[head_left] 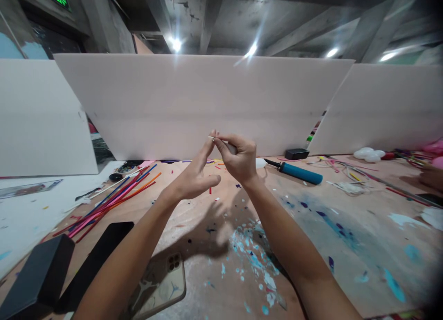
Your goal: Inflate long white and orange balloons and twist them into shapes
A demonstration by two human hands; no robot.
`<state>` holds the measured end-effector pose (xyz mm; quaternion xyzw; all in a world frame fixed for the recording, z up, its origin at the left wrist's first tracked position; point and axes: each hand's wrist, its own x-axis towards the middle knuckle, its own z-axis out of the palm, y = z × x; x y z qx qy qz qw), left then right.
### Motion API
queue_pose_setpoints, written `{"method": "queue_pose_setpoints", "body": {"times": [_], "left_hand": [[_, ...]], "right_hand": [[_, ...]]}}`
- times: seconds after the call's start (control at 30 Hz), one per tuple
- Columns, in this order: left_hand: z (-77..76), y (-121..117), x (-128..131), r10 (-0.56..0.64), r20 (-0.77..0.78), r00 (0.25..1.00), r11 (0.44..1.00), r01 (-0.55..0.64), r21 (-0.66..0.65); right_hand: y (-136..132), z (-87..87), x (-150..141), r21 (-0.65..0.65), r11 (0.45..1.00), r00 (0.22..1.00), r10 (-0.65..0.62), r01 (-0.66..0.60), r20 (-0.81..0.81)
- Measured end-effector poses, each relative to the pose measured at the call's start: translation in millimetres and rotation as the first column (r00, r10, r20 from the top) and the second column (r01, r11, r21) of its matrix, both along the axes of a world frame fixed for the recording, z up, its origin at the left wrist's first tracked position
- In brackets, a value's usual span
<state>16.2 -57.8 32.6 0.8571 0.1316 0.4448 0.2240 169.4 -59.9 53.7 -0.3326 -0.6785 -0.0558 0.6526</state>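
Both my hands are raised over the paint-stained wooden table (311, 246). My left hand (195, 174) has its fingers stretched up, the tips touching a small whitish piece (212, 138). My right hand (238, 157) is closed in a pinch on the same piece, and a pale thin thing, perhaps an uninflated balloon (231, 148), runs through its fingers. What the piece is I cannot make out for sure.
A blue balloon hand pump (300, 172) with a white balloon (260, 162) lies behind my hands. Several long thin coloured balloons (114, 198) lie at left. A phone (162, 283) and black boxes (38, 276) sit near me. White boards (207, 103) stand behind. Another person's hand (431, 176) shows at right.
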Motion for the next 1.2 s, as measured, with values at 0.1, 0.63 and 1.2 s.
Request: {"method": "queue_pose_setpoints", "body": {"times": [0.1,0.63,1.2], "left_hand": [[-2.1,-1,3,0.045,0.025,0.999,0.999,-0.046,0.021],[-16.8,-2,16,0.214,0.019,0.977,0.977,-0.214,-0.018],[12.8,-16,1,0.832,0.033,0.554,0.434,-0.685,0.585]], "right_hand": [[-2,1.3,-3,-0.030,0.999,0.999,0.036,-0.037,-0.032],[-3,0.9,-13,-0.152,0.986,0.997,0.068,-0.074,-0.043],[5,-3.0,-7,-0.074,0.993,0.992,-0.081,0.088,0.094]]}}
